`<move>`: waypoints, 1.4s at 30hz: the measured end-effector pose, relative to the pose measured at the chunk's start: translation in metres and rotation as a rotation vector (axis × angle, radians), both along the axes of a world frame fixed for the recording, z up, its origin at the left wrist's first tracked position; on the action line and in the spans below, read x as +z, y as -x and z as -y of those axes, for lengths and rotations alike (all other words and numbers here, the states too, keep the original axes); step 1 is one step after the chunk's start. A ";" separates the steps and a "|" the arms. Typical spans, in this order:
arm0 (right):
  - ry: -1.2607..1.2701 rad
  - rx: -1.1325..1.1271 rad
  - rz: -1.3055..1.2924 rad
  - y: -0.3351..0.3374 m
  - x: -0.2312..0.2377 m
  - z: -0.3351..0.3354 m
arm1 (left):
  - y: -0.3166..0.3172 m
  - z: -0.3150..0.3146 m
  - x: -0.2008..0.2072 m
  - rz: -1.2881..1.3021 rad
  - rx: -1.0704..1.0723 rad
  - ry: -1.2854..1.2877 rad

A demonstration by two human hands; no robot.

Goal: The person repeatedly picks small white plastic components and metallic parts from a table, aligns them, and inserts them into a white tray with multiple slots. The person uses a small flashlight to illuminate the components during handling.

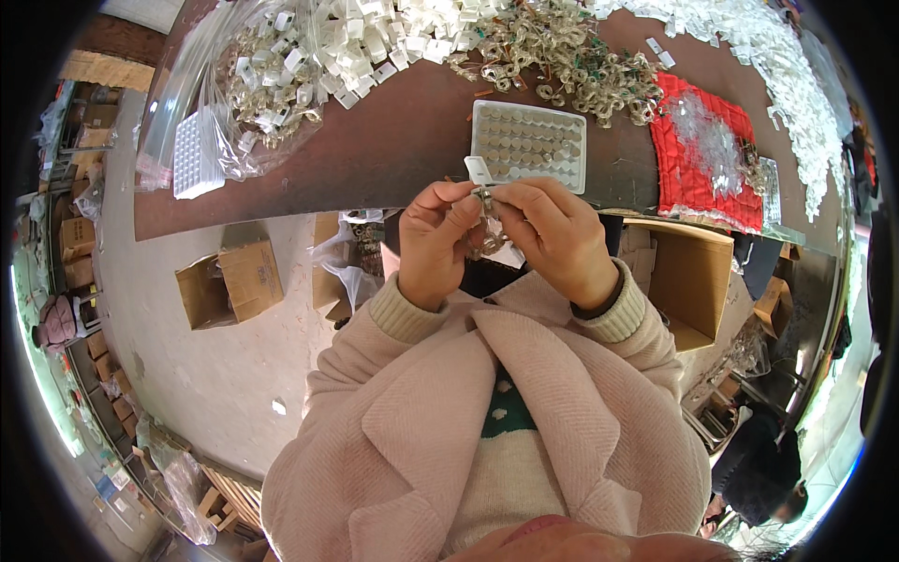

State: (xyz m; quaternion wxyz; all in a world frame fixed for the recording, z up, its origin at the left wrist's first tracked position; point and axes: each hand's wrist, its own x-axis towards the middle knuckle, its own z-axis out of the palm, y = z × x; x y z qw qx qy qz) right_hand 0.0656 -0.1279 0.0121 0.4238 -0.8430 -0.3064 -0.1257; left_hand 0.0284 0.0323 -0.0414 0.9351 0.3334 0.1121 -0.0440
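My left hand [438,234] and my right hand [554,234] meet just past the table's near edge, fingers closed in a pinch. Between them they grip a small coiled wire string [487,242], its loops hanging below the fingertips. A small white plastic case [478,170] sticks up above the fingertips; the fingers hide how it joins the wire. Right behind the hands lies a white tray [579,157] with rows of round silvery discs, like button cells.
Heaps of white plastic cases [375,33] and coiled wire strings [562,56] cover the table's far side. At right, a red cloth [698,187] bears clear plastic pieces. Left lies a studded white tray [198,155]. Cardboard boxes [253,281] stand below; another person [758,464] is at lower right.
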 end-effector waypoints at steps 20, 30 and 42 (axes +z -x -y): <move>0.010 0.025 -0.023 0.006 0.000 0.002 | 0.003 -0.003 0.001 -0.056 -0.053 -0.005; 0.041 0.043 -0.034 0.005 0.000 0.006 | 0.005 -0.001 -0.001 -0.016 -0.019 -0.041; -0.009 0.015 -0.019 0.001 0.003 0.008 | 0.006 -0.003 -0.003 0.050 -0.076 0.050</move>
